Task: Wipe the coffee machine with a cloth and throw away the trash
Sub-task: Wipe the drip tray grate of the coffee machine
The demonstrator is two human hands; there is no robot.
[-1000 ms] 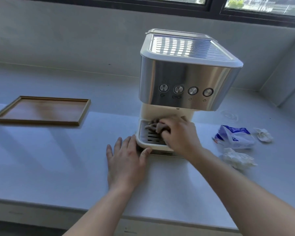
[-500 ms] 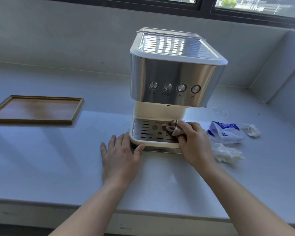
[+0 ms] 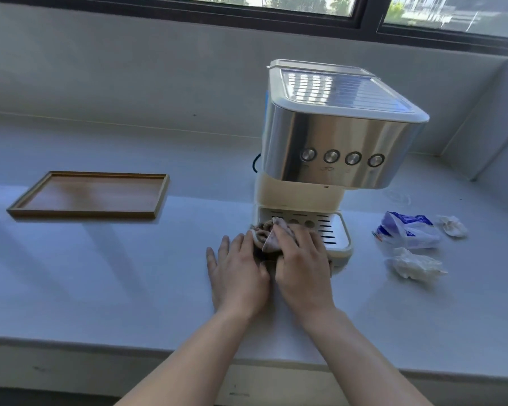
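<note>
1. Coffee machine [image 3: 335, 136]: stands upright on the pale counter [image 3: 129, 273] below the window [image 3: 367, 22]. It has a steel front with four round buttons and a cream base.
2. Drip tray [image 3: 338, 232]: a slotted plate at the foot of the machine. Its right half is uncovered.
3. Cloth [image 3: 266, 234]: bunched, brownish, and lying on the front left corner of the drip tray, where it spills over the edge.
4. Right hand [image 3: 301, 268]: holds the cloth against the drip tray. The fingers are close together and bent over the fabric.
5. Left hand [image 3: 236, 276]: lies palm down on the counter, just beside the machine's left front corner. The fingers are straight and slightly spread; the thumb is hidden behind the cloth and the right hand.
6. Trash, right of the machine: a blue-and-white plastic bag [image 3: 405, 232], a crumpled tissue [image 3: 414, 263] in front of it, and a smaller paper wad [image 3: 453, 226] beside it. All three lie on the counter, apart from both hands.
7. Wooden tray [image 3: 91, 196]: flat on the counter, well to the left of the machine.
</note>
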